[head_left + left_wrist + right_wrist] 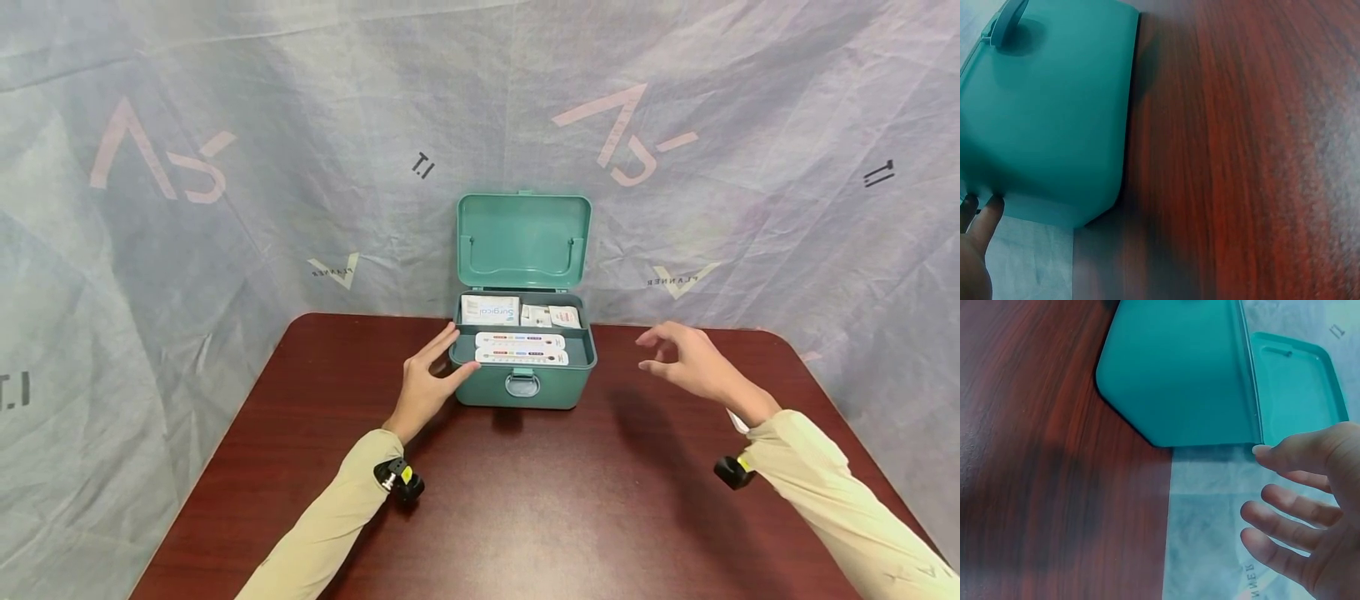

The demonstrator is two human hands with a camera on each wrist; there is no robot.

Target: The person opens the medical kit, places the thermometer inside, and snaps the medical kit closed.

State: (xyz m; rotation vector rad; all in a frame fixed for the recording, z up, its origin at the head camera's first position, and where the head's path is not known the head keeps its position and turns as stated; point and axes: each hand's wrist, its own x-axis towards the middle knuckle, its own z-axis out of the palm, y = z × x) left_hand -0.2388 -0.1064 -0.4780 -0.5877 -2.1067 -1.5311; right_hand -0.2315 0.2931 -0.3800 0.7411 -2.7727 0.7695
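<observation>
A green first-aid box (517,392) stands on the table with its lid (523,237) raised. Two white printed strips (521,357) lie in its front compartment. Behind them are a white packet marked "Surgical" (490,310) and smaller white packets (551,317). My left hand (427,383) touches the box's left side, fingers extended and thumb at the front left corner of the rim. In the left wrist view, fingertips (996,201) meet the box's wall. My right hand (686,358) hovers to the right of the box, apart from it, fingers loosely bent and holding nothing.
The dark red wooden table (525,508) extends in front and to both sides. A grey printed cloth (397,100) hangs close behind the box. Something white (738,422) shows partly behind my right wrist; its kind cannot be made out.
</observation>
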